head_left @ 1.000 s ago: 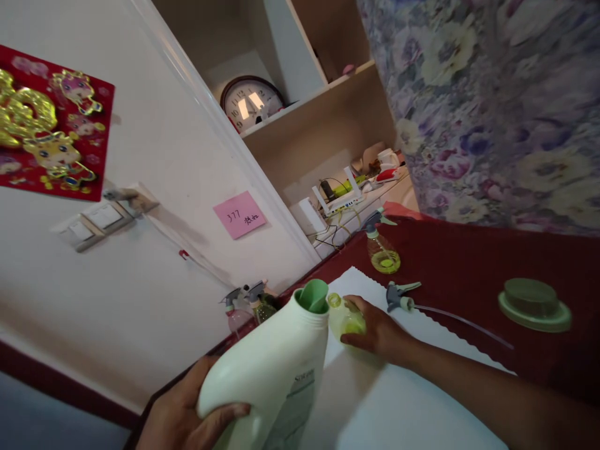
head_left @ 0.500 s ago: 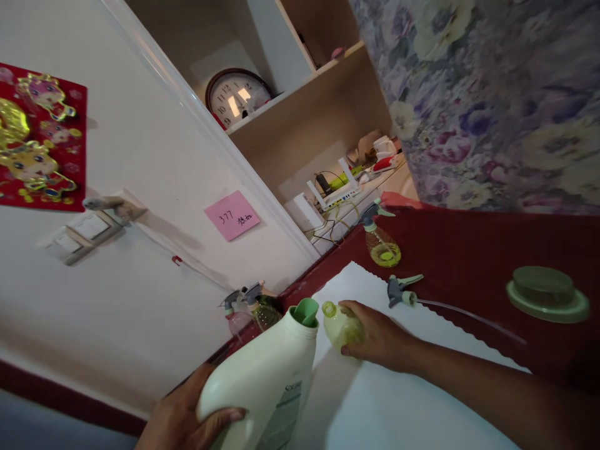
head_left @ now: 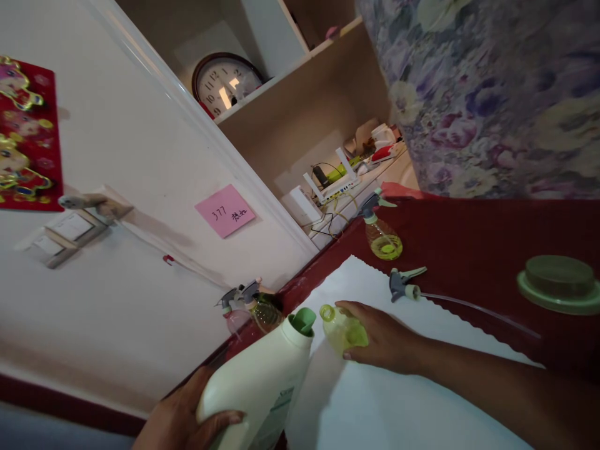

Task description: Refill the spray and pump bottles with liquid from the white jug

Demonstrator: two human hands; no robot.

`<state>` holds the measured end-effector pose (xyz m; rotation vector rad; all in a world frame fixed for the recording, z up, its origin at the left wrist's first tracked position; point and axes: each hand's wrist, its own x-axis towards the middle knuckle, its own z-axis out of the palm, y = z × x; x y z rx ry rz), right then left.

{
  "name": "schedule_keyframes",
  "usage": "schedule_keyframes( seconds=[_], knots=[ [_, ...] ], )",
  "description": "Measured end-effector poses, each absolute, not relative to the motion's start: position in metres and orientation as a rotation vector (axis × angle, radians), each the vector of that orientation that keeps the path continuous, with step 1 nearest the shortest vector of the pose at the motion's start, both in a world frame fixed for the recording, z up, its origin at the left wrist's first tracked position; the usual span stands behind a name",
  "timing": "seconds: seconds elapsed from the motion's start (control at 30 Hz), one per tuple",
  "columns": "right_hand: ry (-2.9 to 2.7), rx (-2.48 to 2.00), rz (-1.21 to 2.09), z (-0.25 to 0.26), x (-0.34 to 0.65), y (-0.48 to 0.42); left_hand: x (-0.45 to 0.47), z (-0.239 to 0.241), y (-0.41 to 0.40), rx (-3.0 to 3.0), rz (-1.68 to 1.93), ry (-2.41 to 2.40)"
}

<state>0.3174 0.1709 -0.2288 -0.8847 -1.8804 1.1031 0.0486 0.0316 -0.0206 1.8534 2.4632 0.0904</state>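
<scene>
Pale green plastic: one large bottle, printed label, tilted, its mouth aimed up and to the right, with a brighter green spout in the neck; grasped low on the body by the left hand, thumb across the near face. One small clear bottle, yellow-green liquid inside, neck bare and leaning toward the spout, a narrow gap between; grasped around the body by the right hand, above a white sheet with scalloped edge; whether it touches the sheet cannot be told. One grey-and-green spray head, lying at the sheet's edge, its thin tube trailing right. One spray bottle, upright, part filled with yellow liquid, on the dark red table beyond. One round, pale green lidded dish, table's right side. Two further spray bottles, side by side near the wall. One pink note, handwritten, on the wall.
</scene>
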Motion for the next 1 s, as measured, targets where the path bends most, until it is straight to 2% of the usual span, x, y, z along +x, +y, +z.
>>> schedule_keyframes(
  seconds=[0.7,1.0],
  knots=[
    [-1.897,-0.857,1.082,-0.232,0.318,0.173,0.037,-0.021,0.039,2.068,0.023,2.427],
    [-1.904,-0.857,1.082,-0.231,0.318,0.173,0.060,-0.009,0.049,1.945,-0.125,2.485]
  ],
)
